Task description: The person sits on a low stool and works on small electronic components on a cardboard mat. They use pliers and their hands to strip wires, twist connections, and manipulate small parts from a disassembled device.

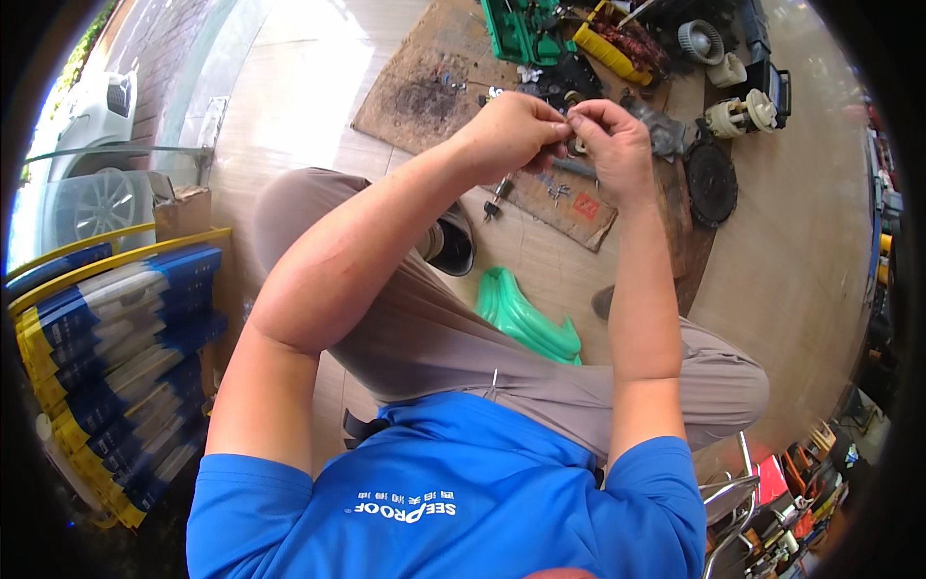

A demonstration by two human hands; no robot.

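Both arms reach forward, and the fingertips meet over a brown cardboard sheet [415, 96] on the floor. My left hand [516, 130] is closed in a pinch, its thumb and forefinger pressed together. Opposite it, my right hand [615, 145] pinches too, with its fingertips almost touching the left ones. Whatever lies between them is too small and covered to name. Small dark and pale parts show just behind and below the fingers. Near my left foot lies a small dark metal part [495, 197], and beside it are several small silvery pieces [558, 193].
A green tool case [502, 29] and a yellow tray [608, 43] stand ahead. To the right are a white fan wheel [700, 41], a cream cylindrical part [741, 116] and a black disc [711, 183]. Shiny green plastic [526, 314] lies between my legs; boxes [125, 357] fill a left rack.
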